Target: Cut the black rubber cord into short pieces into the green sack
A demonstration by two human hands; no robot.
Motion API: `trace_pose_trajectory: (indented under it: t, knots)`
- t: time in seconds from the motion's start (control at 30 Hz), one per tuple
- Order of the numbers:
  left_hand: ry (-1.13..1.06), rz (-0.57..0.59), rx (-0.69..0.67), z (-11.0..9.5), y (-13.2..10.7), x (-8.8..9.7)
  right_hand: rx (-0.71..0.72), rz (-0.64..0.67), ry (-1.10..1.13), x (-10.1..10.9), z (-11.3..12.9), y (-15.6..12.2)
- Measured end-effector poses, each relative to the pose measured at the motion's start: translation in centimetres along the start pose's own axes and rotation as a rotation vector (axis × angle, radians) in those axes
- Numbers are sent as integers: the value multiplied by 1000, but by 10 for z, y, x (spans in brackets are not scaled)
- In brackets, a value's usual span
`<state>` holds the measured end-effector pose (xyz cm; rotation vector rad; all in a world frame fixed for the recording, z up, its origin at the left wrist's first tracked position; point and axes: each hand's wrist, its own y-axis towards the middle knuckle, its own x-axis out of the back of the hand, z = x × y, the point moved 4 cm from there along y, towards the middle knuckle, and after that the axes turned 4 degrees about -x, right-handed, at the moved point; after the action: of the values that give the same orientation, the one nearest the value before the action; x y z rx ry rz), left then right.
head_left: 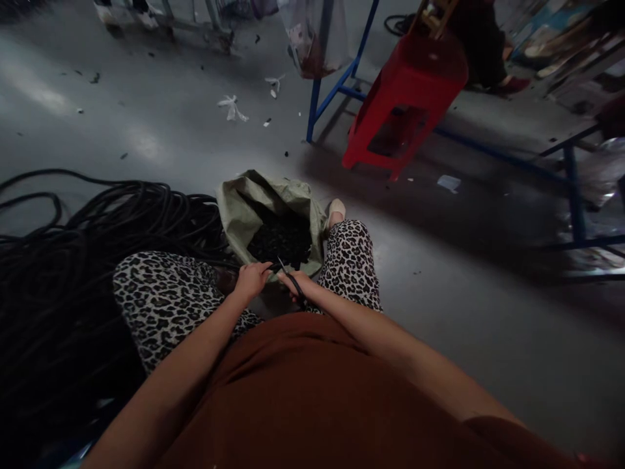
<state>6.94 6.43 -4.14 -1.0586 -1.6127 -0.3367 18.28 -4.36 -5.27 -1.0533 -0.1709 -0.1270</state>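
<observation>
Closed around a thin black cord (233,265), my left hand (252,280) is at the near rim of a pale green woven sack (237,215). In my right hand (300,284) is a pair of scissors (291,279) with dark handles, its blade pointing up and left, close to my left fingertips. Small black cut pieces (278,242) lie inside the open sack, just beyond both hands. A large heap of black cord (122,221) spreads on the floor at the left, and the held cord runs back toward it.
My knees in patterned trousers (349,260) flank the sack. A red plastic stool (410,85) and a blue metal frame (315,107) stand ahead to the right. A clear bag (317,45) hangs by the frame. White scraps (233,108) litter the floor. Another person's leg (481,45) shows at the upper right.
</observation>
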Motion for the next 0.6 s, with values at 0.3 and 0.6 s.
trace_pose_trajectory:
  t: [0.3, 0.6]
  knots:
    - [-29, -1, 4, 8, 4, -9, 108, -23, -108, 1, 1, 2]
    - [-38, -1, 20, 9, 3, -9, 70, -21, -44, 2, -2, -4]
